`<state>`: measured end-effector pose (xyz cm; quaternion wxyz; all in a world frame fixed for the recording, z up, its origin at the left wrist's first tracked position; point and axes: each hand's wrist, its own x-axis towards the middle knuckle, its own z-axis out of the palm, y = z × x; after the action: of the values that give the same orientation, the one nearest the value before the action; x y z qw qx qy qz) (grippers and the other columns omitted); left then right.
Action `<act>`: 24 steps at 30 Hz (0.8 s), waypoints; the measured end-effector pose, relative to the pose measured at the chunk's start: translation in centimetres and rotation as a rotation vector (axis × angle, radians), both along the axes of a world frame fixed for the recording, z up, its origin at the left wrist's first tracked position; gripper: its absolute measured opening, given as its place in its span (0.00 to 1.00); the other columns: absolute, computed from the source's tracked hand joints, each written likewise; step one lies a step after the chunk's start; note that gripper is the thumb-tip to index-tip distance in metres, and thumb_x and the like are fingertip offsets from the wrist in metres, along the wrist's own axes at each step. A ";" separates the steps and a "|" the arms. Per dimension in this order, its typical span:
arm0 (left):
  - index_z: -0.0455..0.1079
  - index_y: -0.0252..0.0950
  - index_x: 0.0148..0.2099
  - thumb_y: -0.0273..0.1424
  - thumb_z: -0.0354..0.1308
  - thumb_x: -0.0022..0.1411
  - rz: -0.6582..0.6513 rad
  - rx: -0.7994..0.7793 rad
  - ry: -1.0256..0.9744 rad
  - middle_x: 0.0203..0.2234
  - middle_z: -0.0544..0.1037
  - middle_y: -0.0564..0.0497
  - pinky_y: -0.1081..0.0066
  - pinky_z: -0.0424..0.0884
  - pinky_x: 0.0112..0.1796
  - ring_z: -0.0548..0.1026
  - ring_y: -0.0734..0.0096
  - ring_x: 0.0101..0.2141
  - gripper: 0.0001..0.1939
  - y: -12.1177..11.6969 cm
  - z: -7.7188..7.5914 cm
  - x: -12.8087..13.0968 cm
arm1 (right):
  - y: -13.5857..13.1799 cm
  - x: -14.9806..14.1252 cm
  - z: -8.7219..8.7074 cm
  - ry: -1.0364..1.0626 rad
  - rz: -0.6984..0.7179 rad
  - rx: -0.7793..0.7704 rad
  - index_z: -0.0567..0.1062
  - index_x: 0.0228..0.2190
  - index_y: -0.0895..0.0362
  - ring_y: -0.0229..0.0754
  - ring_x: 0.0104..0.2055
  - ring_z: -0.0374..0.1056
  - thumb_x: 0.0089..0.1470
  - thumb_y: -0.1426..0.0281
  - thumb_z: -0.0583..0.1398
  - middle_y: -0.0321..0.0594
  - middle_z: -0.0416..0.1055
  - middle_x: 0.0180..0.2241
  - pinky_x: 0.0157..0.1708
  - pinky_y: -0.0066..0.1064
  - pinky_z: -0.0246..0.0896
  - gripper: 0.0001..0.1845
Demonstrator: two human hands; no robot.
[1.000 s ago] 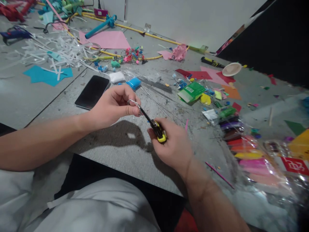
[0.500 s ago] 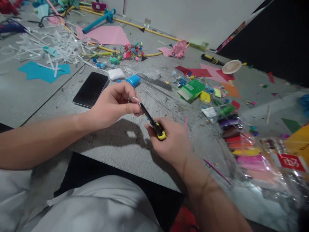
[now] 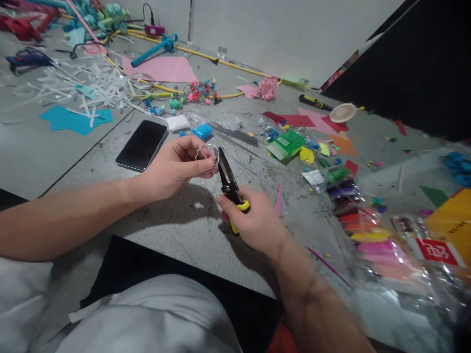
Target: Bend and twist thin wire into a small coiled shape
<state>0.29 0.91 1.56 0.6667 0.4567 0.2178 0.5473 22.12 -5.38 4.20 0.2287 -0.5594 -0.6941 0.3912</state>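
Pinched between the thumb and fingers of my left hand (image 3: 180,164) is a small ring of twisted silvery wire (image 3: 218,156). My right hand (image 3: 253,215) is wrapped round black pliers with yellow handles (image 3: 230,189). The long narrow jaws point up and away from me, their tip beside the right edge of the wire ring. Whether the jaws touch the wire I cannot tell. Behind my left hand lie a black phone (image 3: 143,145), a white packet (image 3: 177,122) and a blue packet (image 3: 202,131).
White paper strips (image 3: 99,83) and blue paper (image 3: 79,119) lie at the left. A green packet (image 3: 286,145) and a black-and-yellow cutter (image 3: 314,102) are farther right. Bagged coloured clay (image 3: 375,235) lies near my right forearm. A white wall (image 3: 279,34) bounds the back.
The pliers have turned in my right hand, so that their jaws and both yellow handles show more. Their tip has come slightly apart from my left fingers. The view has shifted a little.
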 end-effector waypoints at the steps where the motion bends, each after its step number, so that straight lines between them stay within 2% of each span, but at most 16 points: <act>1: 0.79 0.37 0.37 0.37 0.92 0.55 0.004 0.004 0.004 0.30 0.84 0.56 0.76 0.82 0.33 0.84 0.75 0.28 0.24 0.0 0.0 0.0 | -0.1 0.0 0.1 0.024 0.000 -0.029 0.71 0.25 0.47 0.46 0.26 0.67 0.64 0.44 0.62 0.37 0.75 0.22 0.29 0.38 0.56 0.24; 6: 0.77 0.37 0.37 0.37 0.91 0.56 0.008 0.022 0.054 0.30 0.84 0.55 0.72 0.85 0.35 0.84 0.73 0.29 0.24 -0.1 0.0 -0.1 | -0.7 -0.1 0.3 0.090 0.011 -0.098 0.75 0.28 0.48 0.48 0.26 0.70 0.63 0.46 0.64 0.37 0.77 0.23 0.28 0.38 0.61 0.22; 18: 0.78 0.37 0.38 0.42 0.91 0.57 0.000 0.038 0.154 0.31 0.84 0.53 0.68 0.85 0.36 0.84 0.70 0.30 0.25 -0.2 0.1 -0.7 | -1.9 -0.4 0.0 0.092 -0.050 -0.131 0.72 0.26 0.47 0.48 0.25 0.71 0.64 0.42 0.63 0.37 0.77 0.22 0.25 0.37 0.63 0.26; 24: 0.79 0.39 0.38 0.39 0.92 0.55 0.009 0.020 0.171 0.30 0.84 0.53 0.68 0.84 0.34 0.84 0.69 0.29 0.24 -0.6 0.9 -0.8 | -2.2 -1.0 -0.3 0.167 -0.034 -0.077 0.73 0.26 0.48 0.47 0.25 0.70 0.64 0.48 0.66 0.34 0.75 0.21 0.26 0.37 0.63 0.22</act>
<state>-0.51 0.27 2.45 0.6384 0.5076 0.2706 0.5114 21.16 -7.60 3.92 0.2707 -0.5450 -0.6474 0.4589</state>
